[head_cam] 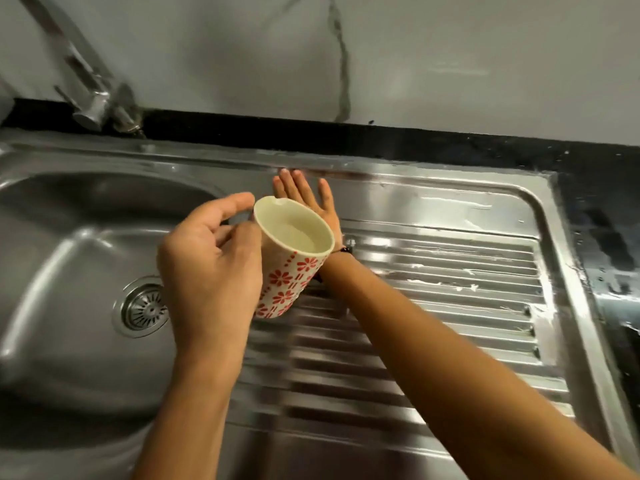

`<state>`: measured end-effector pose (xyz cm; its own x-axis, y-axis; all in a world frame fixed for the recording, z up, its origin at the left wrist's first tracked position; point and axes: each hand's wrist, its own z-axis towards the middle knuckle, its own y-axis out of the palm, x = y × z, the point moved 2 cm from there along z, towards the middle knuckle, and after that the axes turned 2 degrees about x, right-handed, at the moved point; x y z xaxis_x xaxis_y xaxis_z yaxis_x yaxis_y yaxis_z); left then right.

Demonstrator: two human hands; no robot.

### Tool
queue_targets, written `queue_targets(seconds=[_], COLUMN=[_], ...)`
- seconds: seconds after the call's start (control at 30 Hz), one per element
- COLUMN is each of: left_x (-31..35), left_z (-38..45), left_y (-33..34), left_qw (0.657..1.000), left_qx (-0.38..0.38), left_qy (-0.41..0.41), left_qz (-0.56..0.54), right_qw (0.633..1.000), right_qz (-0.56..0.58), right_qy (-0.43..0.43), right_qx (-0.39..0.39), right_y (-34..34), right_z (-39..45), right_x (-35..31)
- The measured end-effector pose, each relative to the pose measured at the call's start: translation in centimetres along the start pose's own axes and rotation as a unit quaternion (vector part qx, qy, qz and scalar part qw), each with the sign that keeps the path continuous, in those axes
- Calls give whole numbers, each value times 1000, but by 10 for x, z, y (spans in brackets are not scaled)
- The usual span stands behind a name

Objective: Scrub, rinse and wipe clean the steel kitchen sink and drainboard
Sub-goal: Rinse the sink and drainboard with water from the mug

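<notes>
While gripped, mug mouth upward

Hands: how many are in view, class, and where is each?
2. The left hand holds the white, red-flowered ceramic mug between basin and drainboard; the right hand, fingers straight, lies behind it.

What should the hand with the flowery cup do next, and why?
Probably tip the cup a bit more to the right, so its water runs over the drainboard. The left hand holds the cup, which has water in it, above the ridges, white soapy streaks still lie there, and the right hand is flat and open at the back edge, ready to rub.
</notes>
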<state>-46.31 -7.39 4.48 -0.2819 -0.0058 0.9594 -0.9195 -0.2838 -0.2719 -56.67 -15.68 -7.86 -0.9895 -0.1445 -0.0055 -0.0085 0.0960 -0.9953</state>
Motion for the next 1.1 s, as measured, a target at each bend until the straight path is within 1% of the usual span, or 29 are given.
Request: queue_targets(seconds=[0.07,0.13,0.23,0.37,0.47,0.53,0.6,0.67,0.77,0.83,0.9,0.97,1.0,1.03,1.07,1.1], left_x=[5,10,18,24,29,31,31,31,32,33,34,34,35,35,36,36], left_z=[-8,-17,-32,-50,-65,-72,-77,-80,-84,-86,-86,-86,-85,-84,-84,-82], left_y=[11,22,34,45,55,62,68,73,79,81,83,85,85,85,85,85], left_qw=[1000,999,998,996,995,994,993,993,993,993,994,995,995,995,995,995], left_qx=[-20,-33,-57,-81,-91,-103,-111,-117,-116,-113,-107,-98,-94,-93,-96,-97], left_qy=[0,1,12,23,33,37,36,31,28,26,20,13,10,9,10,11], left_qz=[-2,-8,-13,-2,5,11,8,8,12,15,21,25,23,20,17,16], right_qw=[998,995,983,947,924,914,918,927,945,960,978,996,998,998,997,991], right_qz=[19,24,49,42,28,27,26,34,50,49,58,58,59,63,74,84], right_qy=[64,99,175,313,377,404,396,372,322,274,199,62,10,-3,28,88], right_qx=[0,7,4,54,57,34,20,24,27,21,16,-9,-16,-6,25,56], right_y=[1,0,4,12,13,13,16,14,11,9,6,1,1,2,3,5], right_z=[-19,-41,-74,-138,-193,-214,-218,-208,-177,-154,-139,-142,-147,-154,-160,-164], right_x=[25,46,71,112,143,158,164,171,186,194,195,187,186,187,191,197])
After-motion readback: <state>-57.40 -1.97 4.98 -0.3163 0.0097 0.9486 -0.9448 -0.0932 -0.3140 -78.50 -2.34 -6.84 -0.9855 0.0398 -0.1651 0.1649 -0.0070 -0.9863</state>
